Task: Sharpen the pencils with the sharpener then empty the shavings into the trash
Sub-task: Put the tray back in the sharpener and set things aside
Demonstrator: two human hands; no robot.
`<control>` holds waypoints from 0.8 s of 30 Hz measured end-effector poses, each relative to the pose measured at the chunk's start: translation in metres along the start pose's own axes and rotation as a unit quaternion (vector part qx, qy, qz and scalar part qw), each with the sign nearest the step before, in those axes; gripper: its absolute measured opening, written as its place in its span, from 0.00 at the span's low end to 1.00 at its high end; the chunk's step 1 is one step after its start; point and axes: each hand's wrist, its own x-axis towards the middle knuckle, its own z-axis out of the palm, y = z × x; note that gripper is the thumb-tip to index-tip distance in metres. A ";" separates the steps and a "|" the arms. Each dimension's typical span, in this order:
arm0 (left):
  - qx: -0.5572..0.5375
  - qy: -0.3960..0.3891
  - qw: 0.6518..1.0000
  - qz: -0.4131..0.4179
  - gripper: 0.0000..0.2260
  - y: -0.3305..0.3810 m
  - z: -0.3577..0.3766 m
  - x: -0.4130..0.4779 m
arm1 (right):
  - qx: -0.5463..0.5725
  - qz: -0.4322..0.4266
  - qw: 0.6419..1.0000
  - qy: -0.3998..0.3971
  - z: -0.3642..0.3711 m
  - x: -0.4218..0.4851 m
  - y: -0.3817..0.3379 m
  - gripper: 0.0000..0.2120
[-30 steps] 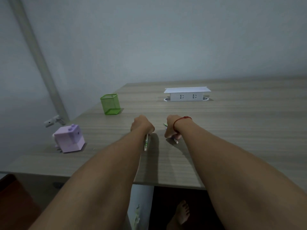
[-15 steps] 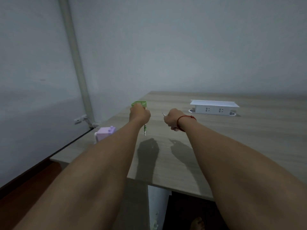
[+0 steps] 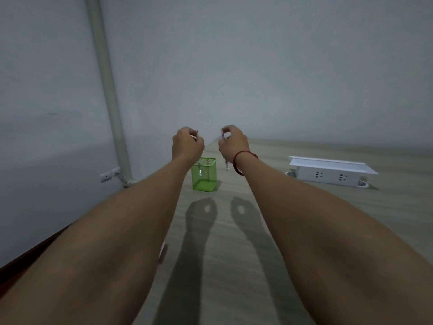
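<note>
Both my hands are lifted clear of the surface [image 3: 304, 219], and each pinches one pencil held nearly upright. My left hand [image 3: 187, 145] has its fingers curled round the green-and-white pencil [image 3: 199, 167], whose lower end hangs over the mouth of the green mesh holder [image 3: 206, 178] at 6 o'clock from that hand. My right hand [image 3: 233, 144] grips the purple pencil [image 3: 222, 136], its lower end hanging free at 3 o'clock from the holder's rim.

As for progress, I judge I am early or between steps. The points look dark and thin at the top ends, but they are too small for me to say whether they are sharpened. The sharpener is not plainly in view. A pale sliver peeks out beside my left forearm at 7 o'clock from the holder, and I cannot tell what it is. No trash bin shows, and no shavings, so the emptying looks still to do.

Nothing can be read. The white power strip [image 3: 328, 173], at 3 o'clock from the holder, shows sockets but no brand, and any print on the pencils is too fine.
</note>
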 end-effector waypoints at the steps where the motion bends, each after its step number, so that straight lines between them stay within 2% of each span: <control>1: -0.004 0.003 1.000 0.002 0.10 -0.002 0.004 0.010 | 0.004 -0.007 1.000 0.008 0.005 0.010 0.000 0.14; 8: -0.023 0.024 0.999 0.028 0.09 -0.016 0.023 0.051 | 0.078 -0.019 0.992 0.096 0.032 0.055 -0.002 0.09; 12: 0.003 0.005 1.000 0.020 0.08 -0.035 0.032 0.059 | 0.041 -0.015 0.997 0.069 0.051 0.060 0.014 0.07; 19: 0.088 -0.091 0.991 -0.031 0.07 -0.068 0.039 0.051 | -0.055 0.029 0.998 -0.020 0.073 0.058 0.054 0.08; 24: 0.086 -0.105 0.989 -0.054 0.10 -0.075 0.035 0.044 | -0.105 0.041 0.992 -0.063 0.073 0.055 0.063 0.11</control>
